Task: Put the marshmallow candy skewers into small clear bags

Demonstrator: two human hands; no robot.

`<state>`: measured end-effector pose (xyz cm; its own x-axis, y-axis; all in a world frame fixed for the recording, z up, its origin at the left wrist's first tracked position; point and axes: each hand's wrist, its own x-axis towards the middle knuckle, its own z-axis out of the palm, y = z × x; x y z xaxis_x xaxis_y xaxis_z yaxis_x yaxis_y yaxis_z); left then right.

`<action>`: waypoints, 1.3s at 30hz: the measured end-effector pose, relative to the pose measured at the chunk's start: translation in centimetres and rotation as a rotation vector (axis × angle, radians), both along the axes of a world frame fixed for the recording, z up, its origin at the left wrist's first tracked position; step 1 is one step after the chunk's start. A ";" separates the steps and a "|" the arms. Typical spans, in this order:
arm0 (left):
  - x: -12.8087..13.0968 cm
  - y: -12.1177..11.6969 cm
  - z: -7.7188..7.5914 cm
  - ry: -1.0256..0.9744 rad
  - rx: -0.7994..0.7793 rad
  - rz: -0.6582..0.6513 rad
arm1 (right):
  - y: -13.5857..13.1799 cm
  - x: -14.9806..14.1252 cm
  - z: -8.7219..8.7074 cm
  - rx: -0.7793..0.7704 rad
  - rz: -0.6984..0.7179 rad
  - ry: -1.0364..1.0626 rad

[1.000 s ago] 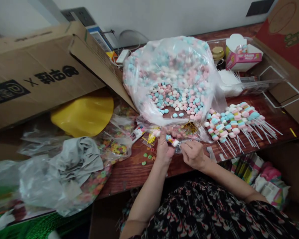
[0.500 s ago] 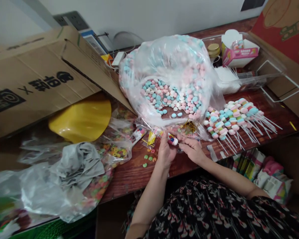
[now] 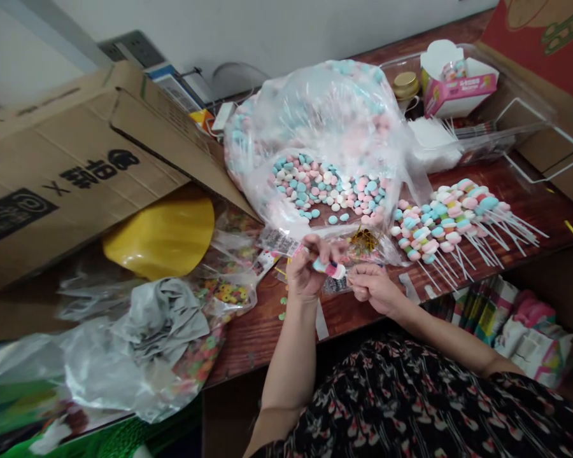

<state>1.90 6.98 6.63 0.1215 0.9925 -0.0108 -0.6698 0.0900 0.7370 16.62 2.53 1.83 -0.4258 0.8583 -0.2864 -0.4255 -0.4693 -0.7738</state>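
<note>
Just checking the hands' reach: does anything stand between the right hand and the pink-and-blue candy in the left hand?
Nothing visible: the right hand sits just below the pink-and-blue candy held by the left hand.

Item: stacked candy discs [image 3: 330, 269]
Colours: pastel blue, white, pink
Pose: lying sideways
Place: pinched in the left hand's [image 3: 305, 275] fingertips
</note>
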 end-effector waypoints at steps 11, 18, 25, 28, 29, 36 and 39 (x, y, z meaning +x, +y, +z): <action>2.5 -1.3 -1.7 -0.061 -0.301 0.093 | 0.0 1.2 -0.2 0.976 -0.226 -0.965; 3.4 -1.7 -2.4 -0.025 -0.203 0.056 | 1.0 0.2 1.5 0.608 -0.220 -0.582; 3.0 -1.4 -2.5 -0.086 -0.243 0.105 | 0.0 1.7 1.8 0.682 -0.012 -0.660; 3.6 -1.8 -2.8 -0.069 -0.230 0.038 | -0.4 1.5 1.4 0.672 -0.031 -0.685; 3.9 -2.0 -2.9 -0.048 -0.225 0.020 | -0.4 1.4 1.3 0.682 -0.075 -0.701; 5.4 -3.3 -3.5 0.164 -0.275 0.036 | -0.2 0.4 0.8 0.775 -0.239 -0.807; 5.1 -3.3 -3.5 0.244 -0.248 0.015 | -0.2 0.4 0.6 0.838 -0.201 -0.859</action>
<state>7.03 3.67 3.17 0.0712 0.9577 -0.2789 -0.4787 0.2781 0.8328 17.06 2.34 2.39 -0.2085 0.9415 0.2647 0.3668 0.3261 -0.8713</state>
